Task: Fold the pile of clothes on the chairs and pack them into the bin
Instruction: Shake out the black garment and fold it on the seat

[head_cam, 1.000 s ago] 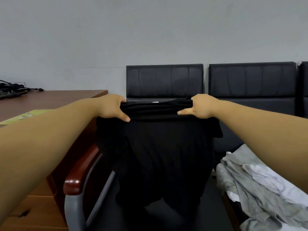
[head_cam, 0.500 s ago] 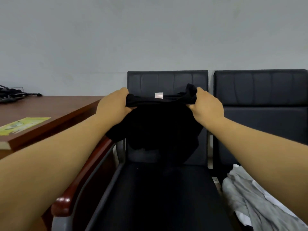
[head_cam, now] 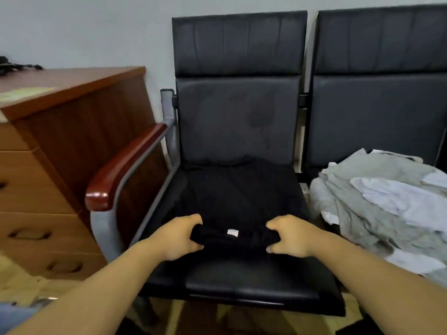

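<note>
A black garment [head_cam: 239,197] lies spread flat on the seat of the left black chair [head_cam: 238,112], with a small white label at its near edge. My left hand [head_cam: 180,234] grips that near edge on the left side. My right hand [head_cam: 289,235] grips the same edge on the right. A pile of grey and white clothes [head_cam: 384,206] lies on the seat of the right chair [head_cam: 379,93]. No bin is in view.
A wooden desk with drawers [head_cam: 60,131] stands at the left, close to the chair's red-brown armrest [head_cam: 125,165]. Black cables [head_cam: 17,65] lie on the desk's far end. A grey wall rises behind the chairs.
Both hands have brought the black garment down from in front of the chair back and laid it on the seat. The view has tilted down.
</note>
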The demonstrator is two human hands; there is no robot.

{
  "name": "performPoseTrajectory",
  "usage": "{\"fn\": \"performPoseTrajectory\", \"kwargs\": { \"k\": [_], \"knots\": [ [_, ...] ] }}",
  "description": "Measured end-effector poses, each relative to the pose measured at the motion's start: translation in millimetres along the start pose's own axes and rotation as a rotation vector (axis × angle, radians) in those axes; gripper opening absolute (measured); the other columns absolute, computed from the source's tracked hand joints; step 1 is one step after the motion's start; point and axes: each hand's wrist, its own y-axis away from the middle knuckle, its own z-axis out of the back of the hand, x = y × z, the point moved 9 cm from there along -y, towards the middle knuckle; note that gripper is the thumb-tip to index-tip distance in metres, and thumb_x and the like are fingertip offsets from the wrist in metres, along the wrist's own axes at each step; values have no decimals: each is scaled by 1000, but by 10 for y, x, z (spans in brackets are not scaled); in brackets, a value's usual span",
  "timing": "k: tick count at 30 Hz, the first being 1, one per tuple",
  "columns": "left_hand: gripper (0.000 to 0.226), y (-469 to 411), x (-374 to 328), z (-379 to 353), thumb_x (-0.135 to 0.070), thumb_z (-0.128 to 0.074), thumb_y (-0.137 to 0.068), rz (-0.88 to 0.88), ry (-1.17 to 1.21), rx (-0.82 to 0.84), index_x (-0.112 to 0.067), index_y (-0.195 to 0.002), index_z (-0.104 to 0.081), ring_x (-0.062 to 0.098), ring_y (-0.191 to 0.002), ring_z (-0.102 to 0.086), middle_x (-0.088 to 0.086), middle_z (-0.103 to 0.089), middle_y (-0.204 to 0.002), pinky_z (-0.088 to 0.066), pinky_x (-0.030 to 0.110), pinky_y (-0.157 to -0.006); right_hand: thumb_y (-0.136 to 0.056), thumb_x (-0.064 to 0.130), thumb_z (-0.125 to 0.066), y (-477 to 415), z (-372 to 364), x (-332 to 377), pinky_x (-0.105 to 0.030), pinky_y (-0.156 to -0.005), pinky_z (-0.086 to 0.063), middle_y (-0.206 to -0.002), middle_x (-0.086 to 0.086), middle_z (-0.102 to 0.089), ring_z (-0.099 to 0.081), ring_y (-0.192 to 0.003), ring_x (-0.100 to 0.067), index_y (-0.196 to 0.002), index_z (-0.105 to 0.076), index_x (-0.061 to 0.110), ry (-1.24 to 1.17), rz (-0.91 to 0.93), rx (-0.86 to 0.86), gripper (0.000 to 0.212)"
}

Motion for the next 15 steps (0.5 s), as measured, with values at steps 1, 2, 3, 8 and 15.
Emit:
{"fn": "performPoseTrajectory", "kwargs": {
  "k": [1,2,3,8,15],
  "knots": [
    [29,77,17,-34,-28,-83,-80,3,11,-7,-34,-91,-57,1,-87,-64,-14,-67,-95,-55,32,-83,-84,44,-77,58,-39,54,-33,-81,-50,-91,10,-58,-59,-87,-11,-80,-57,29,-18,15,6,26],
    [29,142,-3,-15,-27,-83,-79,-7,15,-23,-34,-92,-58,1,-87,-64,-14,-66,-95,-55,34,-84,-84,42,-77,101,-19,115,-34,-82,-51,-92,8,-59,-59,-86,-10,-82,-60,26,-29,36,-17,23],
    [29,204,-40,8,-26,-84,-79,-30,13,-35,-34,-91,-59,1,-88,-64,-14,-66,-95,-55,33,-84,-84,41,-76,139,8,164,-34,-82,-51,-92,8,-60,-59,-86,-9,-84,-63,24,-33,58,-48,21],
    [33,621,-227,-83,-25,-87,-78,-125,64,61,-38,-91,-61,-4,-88,-61,-19,-64,-92,-44,13,-73,-80,24,-80,437,-89,341,-34,-75,-52,-88,7,-59,-58,-78,-9,-81,-64,19,-62,140,9,16],
    [37,1030,-295,-602,-37,-88,-78,-11,348,577,-21,-108,-72,16,-89,-68,13,-74,-103,-53,37,-87,-81,-2,-56,739,-305,380,-26,-82,-53,-101,16,-67,-62,-89,-2,-86,-73,36,7,33,272,42]
  ]
}}
